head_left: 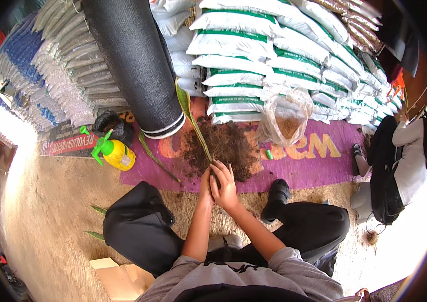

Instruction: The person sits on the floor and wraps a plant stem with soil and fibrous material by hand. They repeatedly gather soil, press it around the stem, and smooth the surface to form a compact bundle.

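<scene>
A long snake plant leaf (198, 129), green with yellow edges, stands up from between my two hands. My left hand (205, 186) is closed around its lower end from the left. My right hand (225, 187) wraps over the same end from the right, fingers pressed against my left hand. Thin pale roots show beside the stem, while the base itself is hidden in my palms. Just beyond my hands, dark loose soil (233, 151) is heaped on a purple banner (309, 168). A second snake plant leaf (159, 162) lies left of the soil.
A yellow-green pump sprayer (120, 155) stands at the left. A large black roll (135, 65) leans in from above. Behind the soil are stacked white-green sacks (236, 63), an open clear bag (288, 126) of brown material and a small green cylinder (268, 154). Another person (407, 156) is at right.
</scene>
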Tool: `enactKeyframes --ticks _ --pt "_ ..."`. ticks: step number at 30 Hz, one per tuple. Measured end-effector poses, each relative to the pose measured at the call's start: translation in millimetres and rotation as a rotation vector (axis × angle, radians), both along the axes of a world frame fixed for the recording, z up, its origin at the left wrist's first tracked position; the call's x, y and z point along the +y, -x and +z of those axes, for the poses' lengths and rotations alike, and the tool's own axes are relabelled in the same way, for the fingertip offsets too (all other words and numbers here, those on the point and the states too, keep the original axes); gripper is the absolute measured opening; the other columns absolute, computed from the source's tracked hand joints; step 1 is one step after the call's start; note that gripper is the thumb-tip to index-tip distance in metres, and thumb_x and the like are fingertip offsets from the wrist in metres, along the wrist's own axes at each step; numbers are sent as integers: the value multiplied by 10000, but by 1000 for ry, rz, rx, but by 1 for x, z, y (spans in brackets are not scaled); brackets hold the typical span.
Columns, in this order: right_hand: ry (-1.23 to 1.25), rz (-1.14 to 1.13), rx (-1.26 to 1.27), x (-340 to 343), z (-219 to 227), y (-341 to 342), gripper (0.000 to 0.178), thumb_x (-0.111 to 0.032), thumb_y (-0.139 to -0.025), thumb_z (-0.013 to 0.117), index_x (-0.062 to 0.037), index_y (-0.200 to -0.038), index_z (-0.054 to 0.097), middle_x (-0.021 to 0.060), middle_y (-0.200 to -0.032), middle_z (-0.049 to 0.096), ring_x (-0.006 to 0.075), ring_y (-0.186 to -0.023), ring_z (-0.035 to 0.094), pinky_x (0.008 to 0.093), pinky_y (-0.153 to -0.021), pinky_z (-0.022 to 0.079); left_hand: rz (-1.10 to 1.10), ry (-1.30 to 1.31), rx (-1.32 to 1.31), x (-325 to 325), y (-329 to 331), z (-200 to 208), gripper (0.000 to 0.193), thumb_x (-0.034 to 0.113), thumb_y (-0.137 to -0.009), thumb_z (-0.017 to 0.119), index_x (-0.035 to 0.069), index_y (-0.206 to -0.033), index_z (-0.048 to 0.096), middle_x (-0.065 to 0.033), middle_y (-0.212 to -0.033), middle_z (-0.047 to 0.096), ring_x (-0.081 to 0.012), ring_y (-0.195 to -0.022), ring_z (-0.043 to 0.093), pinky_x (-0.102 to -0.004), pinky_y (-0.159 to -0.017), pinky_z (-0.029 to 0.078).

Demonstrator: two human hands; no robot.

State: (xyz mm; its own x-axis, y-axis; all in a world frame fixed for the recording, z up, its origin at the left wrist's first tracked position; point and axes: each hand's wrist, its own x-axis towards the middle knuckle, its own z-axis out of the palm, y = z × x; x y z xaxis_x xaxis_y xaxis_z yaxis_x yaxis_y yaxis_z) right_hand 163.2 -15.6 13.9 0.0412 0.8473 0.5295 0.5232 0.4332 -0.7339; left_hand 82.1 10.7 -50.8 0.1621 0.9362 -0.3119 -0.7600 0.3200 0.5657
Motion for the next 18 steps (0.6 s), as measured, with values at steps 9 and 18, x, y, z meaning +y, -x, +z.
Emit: enactKeyframes --ticks 9,18 --pt "-244 43 127 -14 35 7 374 -72 -865 535 2 -1231 548 222 -1329 489 383 -1290 424 542 -1102 228 18 -255 243 -10 10 83 359 311 -963 508 37 -1189 559 -84 -1108 605 -185 -1005 601 -307 -844 507" --pt "-381 104 173 18 92 18 349 -75 -867 537 9 -1205 561 221 -1305 506 395 -1265 441 502 -1095 276 112 -426 195 19 21 135 330 297 -967 483 36 -1146 580 -49 -1068 593 -144 -939 583 -292 -790 493"
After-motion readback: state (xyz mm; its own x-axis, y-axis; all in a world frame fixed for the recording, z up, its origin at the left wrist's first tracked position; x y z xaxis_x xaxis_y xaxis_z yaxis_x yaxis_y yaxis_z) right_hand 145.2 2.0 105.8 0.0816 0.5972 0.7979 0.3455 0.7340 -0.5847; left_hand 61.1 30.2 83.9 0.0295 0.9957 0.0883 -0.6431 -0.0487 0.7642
